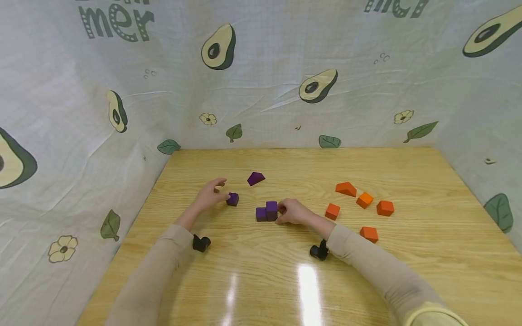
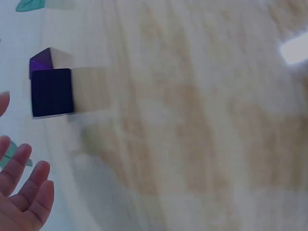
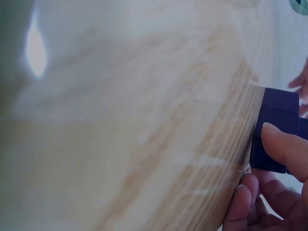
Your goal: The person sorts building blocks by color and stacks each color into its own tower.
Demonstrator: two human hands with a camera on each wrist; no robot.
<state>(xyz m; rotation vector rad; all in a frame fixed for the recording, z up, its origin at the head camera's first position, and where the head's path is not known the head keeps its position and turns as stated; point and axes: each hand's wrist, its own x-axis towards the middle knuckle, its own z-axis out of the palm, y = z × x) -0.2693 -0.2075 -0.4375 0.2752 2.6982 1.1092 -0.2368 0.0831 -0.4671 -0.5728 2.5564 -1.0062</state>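
Note:
In the head view my left hand [image 1: 210,195] is over the table's left part, fingers loosely spread, thumb tip overlapping a small purple cube [image 1: 233,199]. The left wrist view shows this cube [image 2: 52,94] apart from the relaxed fingers [image 2: 34,185], with a purple angled block [image 2: 41,61] behind it. My right hand [image 1: 294,212] pinches a purple block [image 1: 271,211] near the middle, its thumb [image 3: 284,147] across the dark face. Directly left of that block sits a lower purple cube [image 1: 261,214]. The far purple block [image 1: 256,178] has slanted sides.
On the right lie several orange-red blocks: a wedge-like piece [image 1: 345,189], cubes [image 1: 364,200] [image 1: 332,211] and others [image 1: 385,208] [image 1: 369,234]. Small black cameras [image 1: 201,243] [image 1: 319,250] hang at both wrists. A patterned cloth [image 1: 269,122] rises behind the wooden table [image 1: 253,271].

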